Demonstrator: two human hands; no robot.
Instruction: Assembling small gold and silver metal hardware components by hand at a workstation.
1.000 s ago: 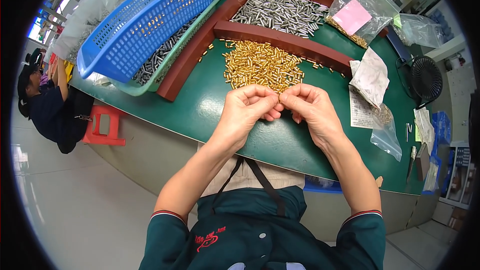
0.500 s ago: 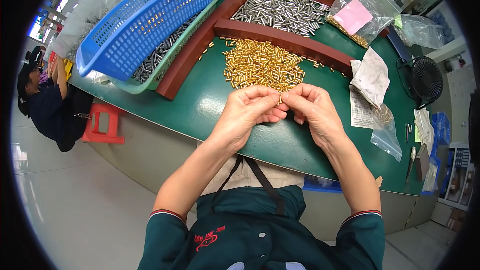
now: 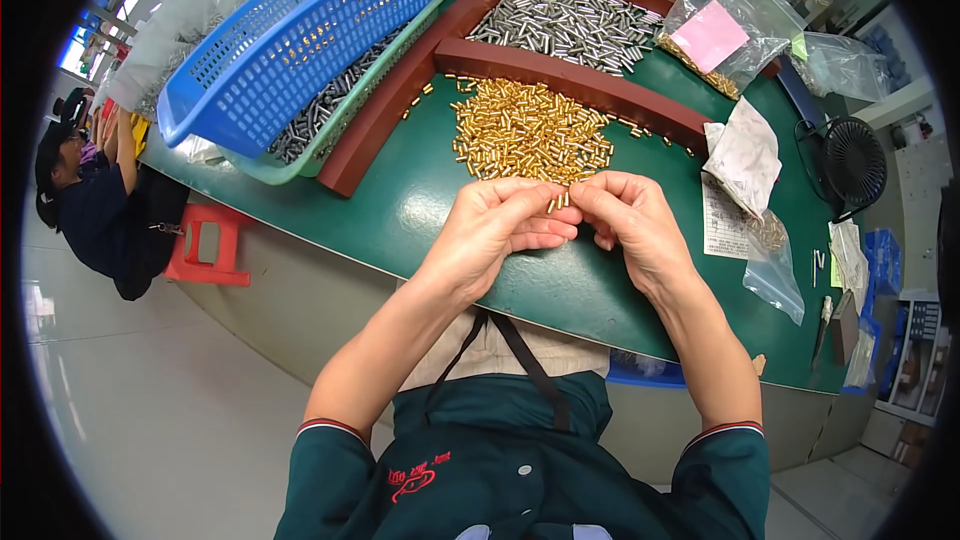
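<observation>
More small, shiny gold metal cylinders (image 3: 558, 203) are showing at the fingertips than in the earlier frame. At left, a blue perforated plastic basket (image 3: 300, 55) is tilting over a pale-green plastic basket (image 3: 268, 173) holding dark metal pins (image 3: 318, 112). The left hand (image 3: 500, 228) is pinching the cylinders, thumb and forefinger nearly together. A loose gold heap (image 3: 530, 130) is lying just beyond, on the green tabletop (image 3: 390, 225). The right hand (image 3: 630, 218) is keeping thumb and forefinger close beside the cylinders; whether it is gripping one, I cannot tell.
</observation>
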